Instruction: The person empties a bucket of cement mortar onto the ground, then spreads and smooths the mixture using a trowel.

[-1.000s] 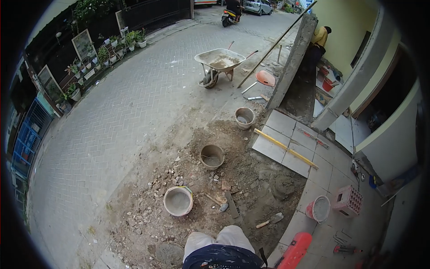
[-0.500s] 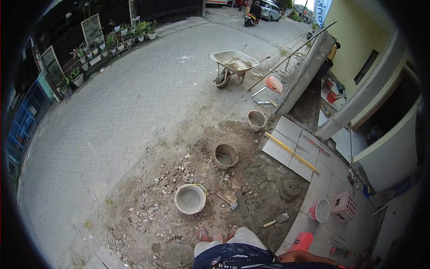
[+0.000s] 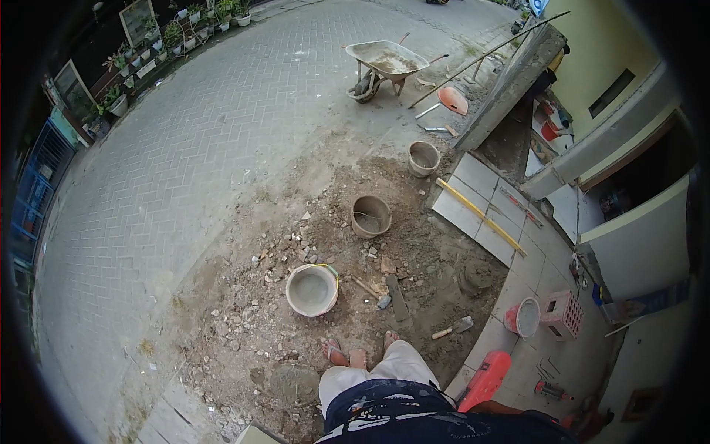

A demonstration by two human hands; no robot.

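Neither of my hands shows; a little of my right arm (image 3: 492,407) appears at the bottom, beside a long red object (image 3: 486,379) whose kind I cannot make out. In front of my feet a bucket with a yellow-green handle (image 3: 312,290) holds grey material. Close by lie a hammer (image 3: 382,301), a long flat grey piece (image 3: 397,298) and a trowel (image 3: 452,328). Two more buckets, one in the middle (image 3: 371,217) and one farther off (image 3: 424,159), stand on the rubble.
A wheelbarrow (image 3: 386,59) and an orange shovel (image 3: 452,101) are ahead. On the tiled ledge at right lie a yellow straightedge (image 3: 481,216), a pink bucket (image 3: 523,317), a pink crate (image 3: 562,315) and a red-and-black tool (image 3: 553,391). A person (image 3: 553,66) is partly hidden behind the concrete pillar.
My view has tipped downward, so the ground things sit higher in the picture. More of the red object shows, and the motorbike rider has nearly left the top edge.
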